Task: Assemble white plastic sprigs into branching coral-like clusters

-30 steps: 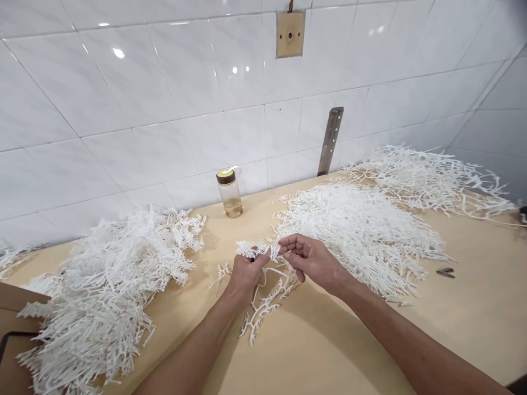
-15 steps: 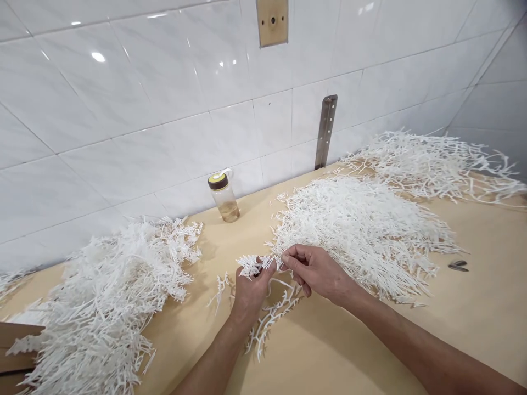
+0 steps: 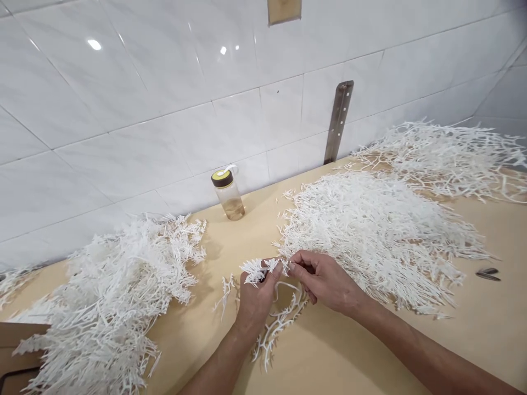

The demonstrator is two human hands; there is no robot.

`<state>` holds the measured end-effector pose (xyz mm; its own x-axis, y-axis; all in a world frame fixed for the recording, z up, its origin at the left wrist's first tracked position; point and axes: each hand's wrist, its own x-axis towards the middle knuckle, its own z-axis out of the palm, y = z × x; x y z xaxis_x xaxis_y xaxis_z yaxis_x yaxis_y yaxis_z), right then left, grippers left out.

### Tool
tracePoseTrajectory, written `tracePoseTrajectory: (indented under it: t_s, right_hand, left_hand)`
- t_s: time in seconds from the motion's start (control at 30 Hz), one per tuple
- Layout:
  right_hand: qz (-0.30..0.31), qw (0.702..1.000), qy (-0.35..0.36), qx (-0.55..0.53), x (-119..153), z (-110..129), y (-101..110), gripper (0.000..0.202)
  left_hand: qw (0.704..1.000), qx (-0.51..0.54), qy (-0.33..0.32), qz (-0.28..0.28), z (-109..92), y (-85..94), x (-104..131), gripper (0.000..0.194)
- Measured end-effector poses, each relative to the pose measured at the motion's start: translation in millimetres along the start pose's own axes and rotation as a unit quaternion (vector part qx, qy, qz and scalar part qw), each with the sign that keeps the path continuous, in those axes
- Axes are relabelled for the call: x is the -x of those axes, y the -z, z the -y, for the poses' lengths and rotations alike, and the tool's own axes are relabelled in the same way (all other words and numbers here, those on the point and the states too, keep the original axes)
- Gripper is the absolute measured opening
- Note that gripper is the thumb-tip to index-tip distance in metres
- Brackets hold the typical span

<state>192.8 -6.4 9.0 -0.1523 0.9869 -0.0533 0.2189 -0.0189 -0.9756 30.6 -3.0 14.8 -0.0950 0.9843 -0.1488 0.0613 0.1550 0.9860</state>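
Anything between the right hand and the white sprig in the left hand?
Nothing visible. The right hand has its fingertips right at the near end of the white sprig in the left hand. The bottle stands farther back, by the wall.

The back of the room is covered by a shiny white wall [image 3: 156, 148]. It is made of big tiles, and faint grey marks can be seen on them. The tiles are split up by thin dark lines. At the right, a corner is made where the back wall is met by a greyer side wall [image 3: 510, 99]. A tan plate [image 3: 284, 10] is cut off by the top of the view. Lower down, a tall metal strip [image 3: 338, 123] is dotted with little holes. Bright spots of light [image 3: 94, 44] are bounced off the tiles. Soft shadows are cast on the light tan table [image 3: 494, 329].
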Motion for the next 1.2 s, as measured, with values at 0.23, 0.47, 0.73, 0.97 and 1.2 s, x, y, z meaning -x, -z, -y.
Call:
tracePoseTrajectory:
  t_s: [0.23, 0.47, 0.73, 0.97, 1.2]
  right_hand:
    - [-0.024, 0.996, 0.064, 0.063, 4, -3, -6, 0.019]
    - [-0.085, 0.99, 0.093, 0.066, 1, -10, -16, 0.021]
    - [-0.102, 0.985, 0.099, 0.096, 3, -18, -22, 0.025]
    - [-0.108, 0.983, 0.093, 0.112, 2, -24, -24, 0.028]
    - [-0.092, 0.984, 0.087, 0.129, 2, -26, -21, 0.028]
  left_hand:
    - [0.999, 0.043, 0.012, -0.03, 7, -2.0, -2, 0.035]
    - [0.997, 0.057, -0.044, -0.037, 21, -4.5, -10, 0.034]
    - [0.997, 0.045, -0.015, -0.053, 20, -0.3, -3, 0.034]
    - [0.998, 0.018, -0.055, 0.009, 17, 4.4, -3, 0.028]
    - [0.998, 0.024, -0.055, 0.032, 13, 5.6, -2, 0.031]
